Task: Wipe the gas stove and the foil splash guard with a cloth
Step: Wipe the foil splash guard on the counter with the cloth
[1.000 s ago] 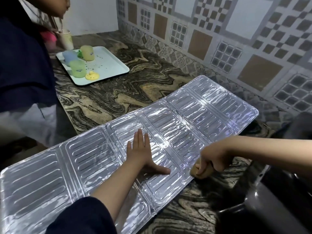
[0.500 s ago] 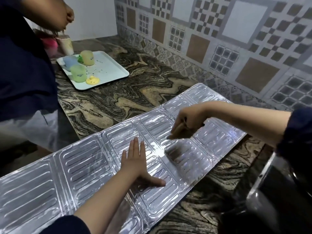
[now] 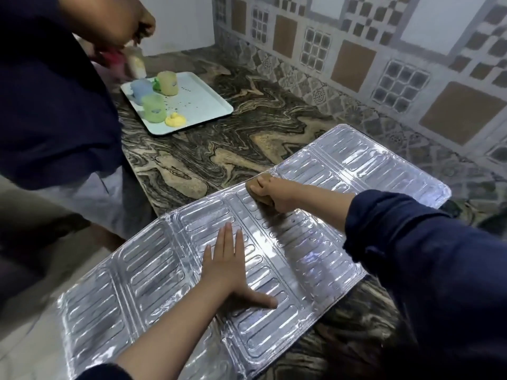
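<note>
The silver foil splash guard (image 3: 365, 171) lies flat across the marbled counter, its left end hanging past the counter's edge. My left hand (image 3: 227, 267) presses palm-down on its middle panel, fingers spread. My right hand (image 3: 274, 194) is closed around a brownish cloth (image 3: 253, 187) and rests on the guard's far edge, near a fold. Most of the cloth is hidden inside the fist. The gas stove is not in view.
Another person in dark clothes (image 3: 49, 86) stands at the left, hands over small bottles. A pale tray (image 3: 203, 105) at the back left carries coloured cups and a yellow blob. A patterned tile wall (image 3: 356, 58) runs behind the marbled counter (image 3: 247, 138).
My right hand with the cloth has swept from the guard's near right edge across to its far edge and leftward. My left hand has stayed flat on the foil.
</note>
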